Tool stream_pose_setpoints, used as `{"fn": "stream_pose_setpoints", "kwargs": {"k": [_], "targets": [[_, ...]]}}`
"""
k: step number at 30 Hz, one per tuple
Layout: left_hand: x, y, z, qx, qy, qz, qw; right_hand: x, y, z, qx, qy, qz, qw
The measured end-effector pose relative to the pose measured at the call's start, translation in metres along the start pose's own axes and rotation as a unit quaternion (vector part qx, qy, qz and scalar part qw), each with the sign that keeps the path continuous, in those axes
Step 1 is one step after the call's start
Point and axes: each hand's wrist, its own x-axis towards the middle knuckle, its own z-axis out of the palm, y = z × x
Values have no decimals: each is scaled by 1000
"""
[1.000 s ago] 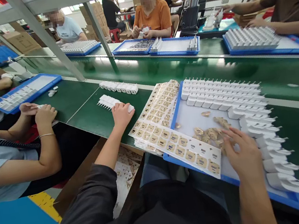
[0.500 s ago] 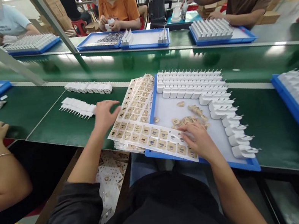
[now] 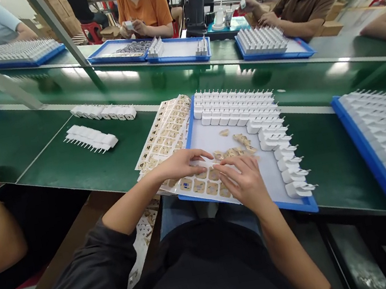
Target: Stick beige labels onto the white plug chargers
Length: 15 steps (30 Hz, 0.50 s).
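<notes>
- Low centre of frame: left hand (image 3: 181,164) and right hand (image 3: 243,180) side by side, fingers spread flat on the label sheet (image 3: 200,183), gripping nothing.
- Label sheet white, gridded with small tan stickers, lying over the near left edge of the blue tray (image 3: 301,205).
- On the tray floor just above the fingers, a scatter of loose tan labels (image 3: 238,149); white plug adapters (image 3: 238,106) in rows along the tray's far and right sides.
- Left of centre, a short row of adapters (image 3: 90,136) on the green conveyor belt (image 3: 70,166).
- Upper frame: seated co-workers behind more blue trays.
</notes>
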Motion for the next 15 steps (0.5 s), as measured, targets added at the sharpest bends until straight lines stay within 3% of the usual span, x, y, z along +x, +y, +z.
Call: {"fn": "stream_pose_setpoints", "kwargs": {"k": [5,9,12,15], "targets": [[0,6,1,-60,-21,-10,998,10,-5,12,51,4,9,999],[6,-1,-1,-112,-53,-19,992,7,-5,12,104,23,10,994],[13,-10,-6,-70,-59,-27,995,-2,-1,4,184,88,38,978],[23,-11,-12,47,-29,-39,998,-17,11,-9,245,126,110,955]]}}
